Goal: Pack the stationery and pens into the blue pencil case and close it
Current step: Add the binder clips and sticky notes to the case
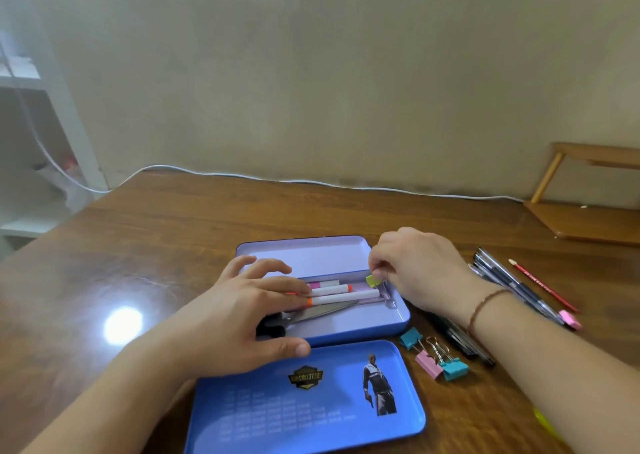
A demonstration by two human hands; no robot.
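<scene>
The blue tin pencil case (363, 329) lies open on the wooden desk, its lid flaps spread toward the wall and toward me. Inside lie white markers (341, 294) and a pair of scissors (311, 313). My left hand (242, 318) rests over the case's left end, fingers straight on the markers. My right hand (419, 266) pinches a yellow-green binder clip (373, 280) at the case's right end. Three binder clips (438, 360), two blue and one pink, lie right of the case. Black pens (512, 282) and a red pencil (543, 285) lie further right.
The printed blue lid (311, 405) lies nearest me. More dark pens (460, 337) lie under my right wrist. A pink eraser (570, 319) sits by the pens. A wooden stand (588, 190) is at the back right, a white cable (311, 182) runs along the wall.
</scene>
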